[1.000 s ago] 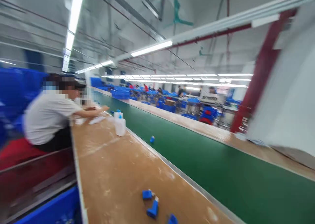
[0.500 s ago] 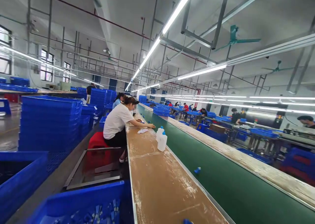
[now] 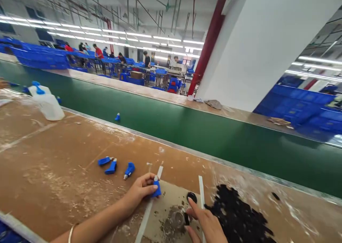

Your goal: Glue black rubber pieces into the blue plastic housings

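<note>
My left hand [image 3: 141, 189] pinches a small blue plastic part [image 3: 156, 188] with a pale tip, above the edge of a beige board [image 3: 157, 212]. My right hand [image 3: 205, 220] is closed over the board's right side, with a small black piece [image 3: 186, 218] between its fingers. By its index fingertip is a round black piece [image 3: 191, 197]. A clear round dish or smear [image 3: 176, 220] lies on the board between my hands; I cannot tell which. Beside my right hand spreads a heap of small black pieces [image 3: 237, 214].
Left of my hands lie several loose blue parts [image 3: 110, 166]. White plastic bottles [image 3: 48, 102] stand farther left on the brown tabletop [image 3: 66, 146]. Beyond runs a green conveyor belt [image 3: 160, 116] carrying a blue part [image 3: 117, 117]. A white pillar [image 3: 240, 50] and blue crates [image 3: 301, 107] stand behind it.
My view has swung right and down from the aisle and seated co-worker to the bench in front of me. Both my hands now show, each holding a small part; neither showed before.
</note>
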`<move>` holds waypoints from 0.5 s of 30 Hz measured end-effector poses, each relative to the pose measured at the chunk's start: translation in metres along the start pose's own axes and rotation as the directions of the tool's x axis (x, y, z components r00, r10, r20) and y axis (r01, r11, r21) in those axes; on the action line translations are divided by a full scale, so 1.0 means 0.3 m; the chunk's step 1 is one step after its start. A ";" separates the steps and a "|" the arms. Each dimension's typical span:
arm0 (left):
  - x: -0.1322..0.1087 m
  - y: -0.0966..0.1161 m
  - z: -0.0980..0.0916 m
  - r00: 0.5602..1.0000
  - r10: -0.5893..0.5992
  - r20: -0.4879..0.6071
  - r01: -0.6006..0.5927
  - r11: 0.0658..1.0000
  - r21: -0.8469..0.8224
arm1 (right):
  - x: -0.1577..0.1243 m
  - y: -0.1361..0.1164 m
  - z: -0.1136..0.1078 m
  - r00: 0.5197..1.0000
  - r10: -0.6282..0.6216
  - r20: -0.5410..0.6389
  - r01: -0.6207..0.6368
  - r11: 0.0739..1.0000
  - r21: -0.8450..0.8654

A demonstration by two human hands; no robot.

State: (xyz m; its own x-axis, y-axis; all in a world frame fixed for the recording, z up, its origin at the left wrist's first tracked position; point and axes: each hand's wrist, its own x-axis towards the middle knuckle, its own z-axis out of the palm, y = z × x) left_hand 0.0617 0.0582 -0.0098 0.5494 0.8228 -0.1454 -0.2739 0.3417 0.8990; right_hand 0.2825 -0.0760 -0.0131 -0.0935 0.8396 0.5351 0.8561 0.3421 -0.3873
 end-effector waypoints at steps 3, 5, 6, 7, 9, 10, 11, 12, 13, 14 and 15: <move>-0.024 0.025 0.022 0.999 -0.044 -0.030 0.044 0.999 0.016 | 0.021 -0.009 0.003 0.996 -0.055 0.070 0.056 0.998 -0.008; -0.037 0.036 0.037 0.997 -0.070 -0.045 0.072 0.996 0.046 | 0.024 -0.015 0.001 0.990 -0.062 0.125 0.065 0.998 -0.023; -0.041 0.041 0.042 0.996 -0.080 -0.050 0.083 0.995 0.063 | 0.023 -0.016 0.001 0.987 -0.062 0.147 0.068 0.997 -0.036; -0.044 0.045 0.045 0.995 -0.090 -0.051 0.093 0.993 0.077 | 0.022 -0.016 0.002 0.985 -0.061 0.162 0.070 0.996 -0.050; -0.048 0.051 0.050 0.993 -0.109 -0.049 0.113 0.989 0.091 | 0.018 -0.014 0.007 0.983 -0.067 0.169 0.079 0.995 -0.067; -0.049 0.053 0.051 0.992 -0.120 -0.046 0.124 0.988 0.097 | 0.017 -0.014 0.010 0.984 -0.070 0.165 0.082 0.994 -0.070; -0.051 0.055 0.054 0.990 -0.134 -0.047 0.138 0.985 0.105 | 0.017 -0.013 0.012 0.985 -0.070 0.158 0.082 0.994 -0.070; -0.054 0.057 0.057 0.988 -0.148 -0.054 0.153 0.981 0.116 | 0.018 -0.013 0.014 0.986 -0.068 0.153 0.079 0.995 -0.068; -0.058 0.060 0.061 0.986 -0.155 -0.065 0.162 0.979 0.127 | 0.020 -0.013 0.015 0.986 -0.065 0.152 0.075 0.995 -0.063; -0.063 0.063 0.066 0.985 -0.155 -0.076 0.164 0.978 0.133 | 0.022 -0.013 0.014 0.986 -0.060 0.156 0.070 0.996 -0.055; -0.069 0.068 0.072 0.985 -0.151 -0.082 0.161 0.978 0.134 | 0.025 -0.013 0.012 0.986 -0.054 0.159 0.061 0.997 -0.043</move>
State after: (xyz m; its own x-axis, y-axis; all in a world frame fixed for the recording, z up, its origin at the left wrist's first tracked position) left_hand 0.0618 0.0384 0.0204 0.5177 0.7963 -0.3128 -0.0740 0.4060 0.9109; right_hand 0.2767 -0.0695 -0.0104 -0.2193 0.8764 0.4287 0.8696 0.3748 -0.3214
